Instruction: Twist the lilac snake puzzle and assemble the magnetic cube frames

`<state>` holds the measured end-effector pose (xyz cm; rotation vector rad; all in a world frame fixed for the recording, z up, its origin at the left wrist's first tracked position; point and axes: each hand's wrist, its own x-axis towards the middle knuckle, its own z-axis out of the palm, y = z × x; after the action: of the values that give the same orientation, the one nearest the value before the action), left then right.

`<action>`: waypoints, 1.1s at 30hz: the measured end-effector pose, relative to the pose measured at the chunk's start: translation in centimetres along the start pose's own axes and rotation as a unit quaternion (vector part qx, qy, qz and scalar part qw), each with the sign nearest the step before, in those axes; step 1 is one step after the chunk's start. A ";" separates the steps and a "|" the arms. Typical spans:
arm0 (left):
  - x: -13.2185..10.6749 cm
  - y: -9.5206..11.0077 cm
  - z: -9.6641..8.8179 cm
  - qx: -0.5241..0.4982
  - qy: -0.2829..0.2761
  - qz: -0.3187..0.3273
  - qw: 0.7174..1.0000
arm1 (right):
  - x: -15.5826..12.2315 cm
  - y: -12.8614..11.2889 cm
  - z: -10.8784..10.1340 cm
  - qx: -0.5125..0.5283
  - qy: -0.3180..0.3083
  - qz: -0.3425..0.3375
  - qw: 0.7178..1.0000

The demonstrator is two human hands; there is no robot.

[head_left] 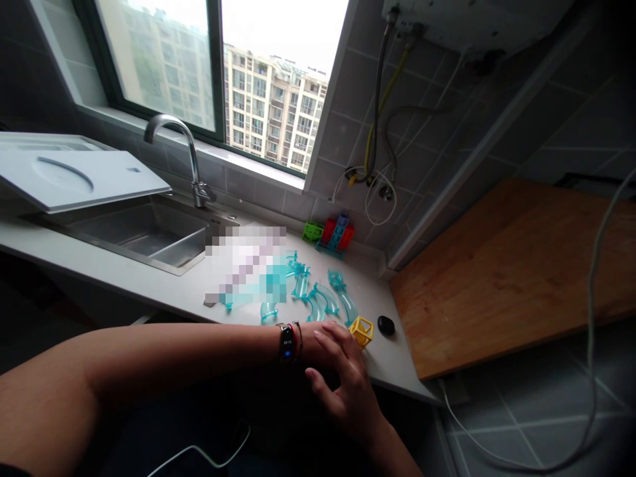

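Observation:
My left arm reaches across from the left, with a dark smart band (287, 343) on its wrist. The left hand (312, 339) is beside a yellow open-frame cube (362, 332) at the counter's front edge; its fingers are largely hidden behind my other hand. In front of it, my right hand (352, 384) overlaps the left one in view, fingers apart and nothing visible in them. Whether either hand touches the cube I cannot tell. Beyond them lie several clear teal track pieces (325, 298), some curved.
Red, blue and green toy blocks (336, 235) stand against the wall. A small black object (386, 325) lies right of the cube, near a wooden board (477, 285). At left are a steel sink (181, 266), a faucet (191, 156) and a white panel (89, 179). A patch of counter is pixelated.

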<state>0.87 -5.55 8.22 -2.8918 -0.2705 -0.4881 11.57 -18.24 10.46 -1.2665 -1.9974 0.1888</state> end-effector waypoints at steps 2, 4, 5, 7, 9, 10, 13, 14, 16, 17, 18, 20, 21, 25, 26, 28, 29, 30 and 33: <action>-0.2 -0.3 0.1 -0.006 0.001 0.011 1.000 | -0.6 0.9 -0.1 -0.010 0.021 0.011 1.000; -0.6 -0.7 0.2 -0.012 0.003 0.024 1.000 | -1.3 2.2 -0.2 -0.031 0.053 0.036 0.997; -0.8 -0.9 0.2 -0.015 0.005 0.032 0.999 | -1.6 3.0 -0.3 -0.043 0.074 0.053 0.995; -1.3 -1.5 0.2 -0.019 0.007 0.050 0.999 | -2.4 4.8 -0.3 -0.063 0.129 0.094 0.985; -1.7 -2.0 0.3 -0.023 0.009 0.071 0.997 | -3.1 6.7 -0.2 -0.075 0.186 0.138 0.970; -1.9 -2.3 0.3 -0.024 0.009 0.082 0.996 | -3.4 7.6 -0.1 -0.074 0.208 0.160 0.962; -2.4 -3.0 0.5 -0.028 0.011 0.097 0.995 | -4.3 10.0 0.8 -0.013 0.232 0.229 0.945; -2.6 -3.2 0.6 -0.029 0.013 0.093 0.995 | -4.5 10.6 1.3 0.027 0.228 0.254 0.940; -2.8 -3.6 0.7 -0.031 0.017 0.077 0.996 | -4.9 11.6 2.3 0.109 0.213 0.300 0.924; -2.9 -3.8 0.8 -0.033 0.019 0.068 0.997 | -5.1 12.1 2.9 0.142 0.207 0.317 0.915; -3.0 -3.9 0.9 -0.034 0.020 0.060 0.997 | -5.2 12.5 3.3 0.167 0.203 0.328 0.907; -3.2 -4.2 1.1 -0.038 0.023 0.046 0.998 | -5.5 13.1 4.1 0.193 0.207 0.340 0.897; -3.2 -4.3 1.2 -0.040 0.024 0.040 0.998 | -5.6 13.4 4.3 0.199 0.210 0.342 0.894; -3.6 -4.7 1.4 -0.048 0.021 0.006 0.999 | -5.9 14.1 4.4 0.213 0.212 0.342 0.890; -3.7 -4.8 1.4 -0.050 0.020 -0.004 0.999 | -5.9 14.1 4.4 0.216 0.210 0.341 0.890; -4.0 -5.1 1.4 -0.053 0.016 -0.028 0.998 | -5.9 14.2 4.3 0.220 0.208 0.340 0.891; -4.1 -5.3 1.4 -0.054 0.013 -0.040 0.998 | -5.9 14.2 4.2 0.221 0.209 0.338 0.890; -4.3 -5.5 1.3 -0.054 0.011 -0.052 0.997 | -5.8 14.2 4.2 0.222 0.211 0.337 0.890; -4.8 -6.1 1.2 -0.055 0.001 -0.085 0.995 | -5.8 14.2 4.2 0.223 0.219 0.334 0.889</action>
<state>-4.56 -0.16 6.48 -2.9889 -0.5089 -0.5496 20.29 -14.84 -2.40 -1.4749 -1.0009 0.5977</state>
